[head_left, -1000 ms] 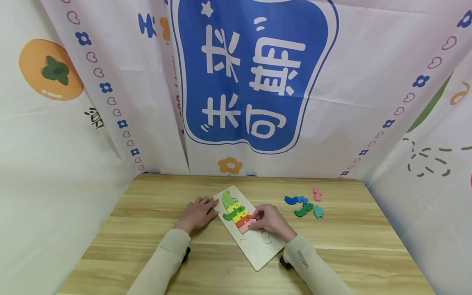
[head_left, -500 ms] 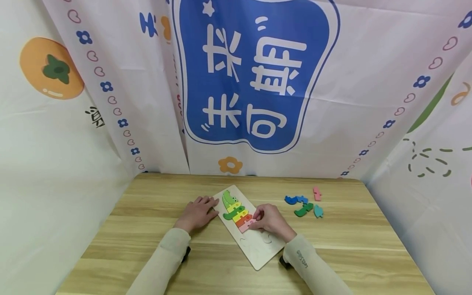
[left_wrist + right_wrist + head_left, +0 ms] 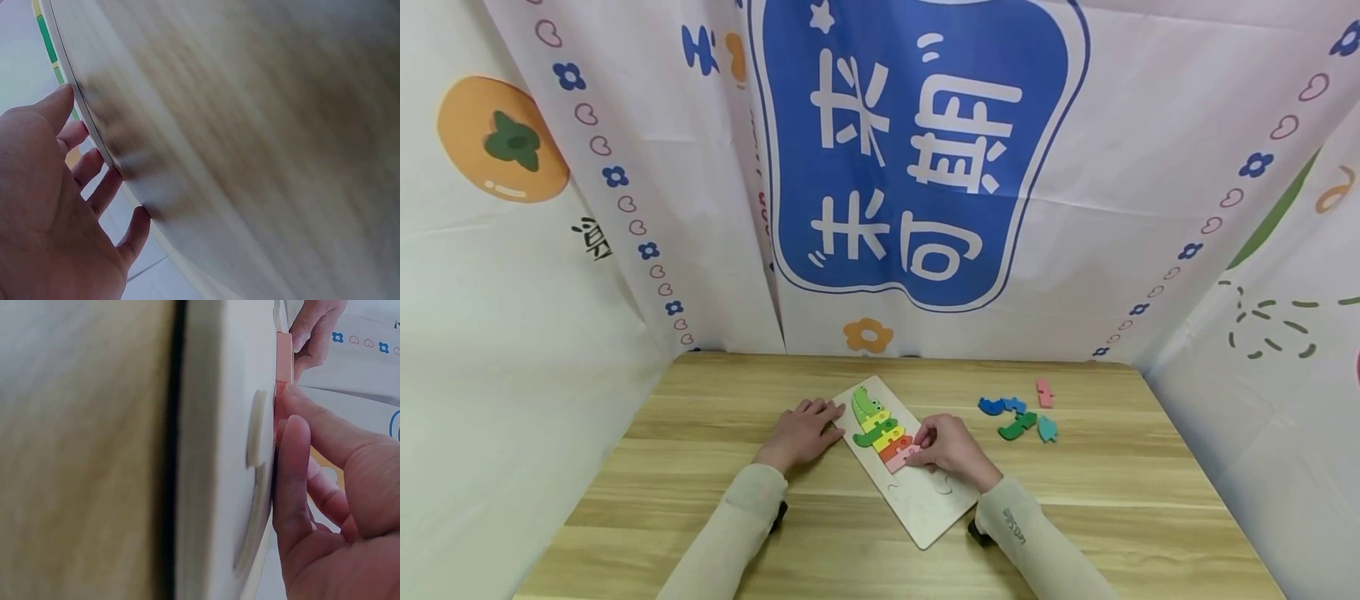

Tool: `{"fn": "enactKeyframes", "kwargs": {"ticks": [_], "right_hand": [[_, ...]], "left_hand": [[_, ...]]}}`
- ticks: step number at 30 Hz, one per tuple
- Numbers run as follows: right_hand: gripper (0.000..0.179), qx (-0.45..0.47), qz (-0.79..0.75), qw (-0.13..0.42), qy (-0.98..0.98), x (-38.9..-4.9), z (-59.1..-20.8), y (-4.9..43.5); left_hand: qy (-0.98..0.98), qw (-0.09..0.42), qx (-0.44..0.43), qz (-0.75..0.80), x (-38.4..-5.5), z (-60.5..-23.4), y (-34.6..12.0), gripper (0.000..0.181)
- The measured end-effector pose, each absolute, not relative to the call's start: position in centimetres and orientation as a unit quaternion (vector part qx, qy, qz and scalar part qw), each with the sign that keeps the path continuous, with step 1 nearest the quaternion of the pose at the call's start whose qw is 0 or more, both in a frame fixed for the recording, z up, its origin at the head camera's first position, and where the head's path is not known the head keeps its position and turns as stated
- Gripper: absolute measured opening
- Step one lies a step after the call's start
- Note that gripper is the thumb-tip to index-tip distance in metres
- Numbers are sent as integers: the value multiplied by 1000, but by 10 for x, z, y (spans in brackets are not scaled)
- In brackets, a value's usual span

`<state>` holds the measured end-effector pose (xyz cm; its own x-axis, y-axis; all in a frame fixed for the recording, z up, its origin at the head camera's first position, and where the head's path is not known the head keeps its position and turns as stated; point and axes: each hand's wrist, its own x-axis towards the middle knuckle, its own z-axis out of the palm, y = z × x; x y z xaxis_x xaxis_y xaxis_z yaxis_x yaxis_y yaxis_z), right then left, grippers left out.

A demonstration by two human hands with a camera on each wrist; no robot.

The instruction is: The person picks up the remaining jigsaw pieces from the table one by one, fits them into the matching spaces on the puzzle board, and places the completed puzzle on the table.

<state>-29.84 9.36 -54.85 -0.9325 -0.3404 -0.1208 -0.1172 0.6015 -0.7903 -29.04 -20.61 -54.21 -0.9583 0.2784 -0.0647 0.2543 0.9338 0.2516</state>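
A pale wooden puzzle board (image 3: 923, 521) lies slanted on the table, carrying a crocodile head piece (image 3: 867, 405) and yellow, green and orange-red body pieces. Below these sits a pink puzzle piece (image 3: 895, 464). My right hand (image 3: 955, 452) pinches a pink puzzle piece (image 3: 280, 407) between thumb and fingertips, low over the board beside the other pink one; the fingers partly hide it. My left hand (image 3: 801, 435) rests with spread, relaxed fingers at the board's left edge. In the left wrist view its fingertips (image 3: 142, 215) lie along that edge and on the table.
Several loose pieces lie right of the board: a dark blue one (image 3: 991, 406), a lighter blue one (image 3: 1014, 405), a green one (image 3: 1018, 427), a teal one (image 3: 1048, 430) and a pink one (image 3: 1044, 394). A printed curtain (image 3: 1120, 167) hangs behind the wooden table (image 3: 1097, 492).
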Motion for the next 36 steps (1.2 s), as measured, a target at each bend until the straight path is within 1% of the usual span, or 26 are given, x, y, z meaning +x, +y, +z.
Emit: {"fn": "enactKeyframes", "kwargs": {"ticks": [9, 12, 17, 21, 27, 36], "right_hand": [[25, -120, -461, 150, 866, -299, -546, 100], [20, -114, -467, 141, 865, -301, -544, 109], [14, -114, -441, 86, 886, -309, -537, 133], [15, -111, -424, 49, 897, -316, -534, 153], [23, -90, -416, 7, 905, -324, -530, 182], [42, -49, -380, -59, 922, -336, -533, 234]], "left_hand": [[982, 47, 133, 124, -289, -543, -207, 52], [982, 46, 133, 124, -290, -544, -207, 52], [983, 46, 136, 117, -292, -547, -207, 53], [982, 45, 138, 117, -293, -547, -207, 53], [982, 45, 139, 119, -294, -547, -209, 54], [982, 48, 138, 117, -294, -549, -209, 54]]}}
